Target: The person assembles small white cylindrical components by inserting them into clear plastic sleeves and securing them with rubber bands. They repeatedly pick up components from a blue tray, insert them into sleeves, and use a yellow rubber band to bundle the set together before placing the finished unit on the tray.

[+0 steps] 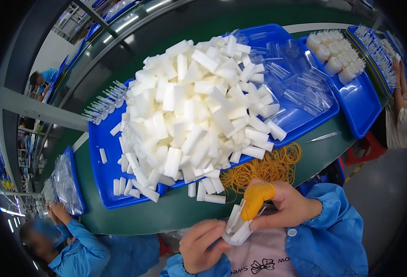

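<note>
In front of my chest, my left hand (201,245) pinches the lower left end of a small bundle of white foam blocks (238,234). My right hand (290,207) grips the same bundle from the other side, thumb along it. A yellow finger cot (257,199) covers my right index finger, which presses down between the white pieces. A thin clear edge shows among them, partly hidden by my fingers. Just beyond lies a heap of yellow rubber bands (272,167), and behind it a large pile of white foam blocks (185,111).
Blue trays (103,177) hold the pile. Clear plastic pieces (300,78) fill the right tray. Farther right, another tray (358,115) carries bundled white parts (337,55). Tweezers (323,137) lie on the green table (134,220). Co-workers sit at left (74,254) and right (399,111).
</note>
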Demonstrator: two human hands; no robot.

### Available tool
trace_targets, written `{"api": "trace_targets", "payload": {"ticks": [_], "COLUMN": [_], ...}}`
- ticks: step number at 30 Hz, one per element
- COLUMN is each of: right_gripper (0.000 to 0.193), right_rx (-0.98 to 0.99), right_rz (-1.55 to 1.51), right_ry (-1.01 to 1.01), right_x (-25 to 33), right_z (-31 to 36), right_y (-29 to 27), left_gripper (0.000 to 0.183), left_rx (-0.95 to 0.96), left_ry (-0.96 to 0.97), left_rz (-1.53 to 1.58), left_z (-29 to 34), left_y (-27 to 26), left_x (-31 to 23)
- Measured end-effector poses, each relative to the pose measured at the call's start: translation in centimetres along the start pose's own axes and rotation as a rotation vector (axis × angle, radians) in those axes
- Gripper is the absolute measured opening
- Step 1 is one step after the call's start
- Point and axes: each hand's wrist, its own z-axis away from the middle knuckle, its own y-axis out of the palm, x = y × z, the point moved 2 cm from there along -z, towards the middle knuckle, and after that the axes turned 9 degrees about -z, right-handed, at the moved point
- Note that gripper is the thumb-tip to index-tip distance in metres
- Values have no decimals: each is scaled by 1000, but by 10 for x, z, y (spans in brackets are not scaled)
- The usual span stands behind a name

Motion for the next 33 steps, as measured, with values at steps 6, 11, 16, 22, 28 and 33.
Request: {"api": "trace_targets", "payload": {"ticks": [6,11,16,22,28,33], "right_gripper": [26,30,21,17,16,18], "right_rx": [-90,-18,-17,-204,-268,-241], "right_rz": [364,1157,1339,990,392,145], "right_ry": [-226,-198,-115,-235,-116,-7], "right_x": [-5,-35,-64,-23,2,-11], "right_z": [-25,-27,-25,-18,-12,-19], "right_y": [11,36,47,42,11,8], "left_gripper": [16,11,13,8,26,40], "left_rx": [-237,-448,-477,-369,-91,15], "left_ry": [-235,-374,-408,-385,-155,-8], "left_rz": [-7,96,187,179,199,134], "left_z": [32,52,56,57,39,30], "left_y": [-32,-57,-60,-59,-45,-34], "left_x": [17,32,39,41,24,21]}}
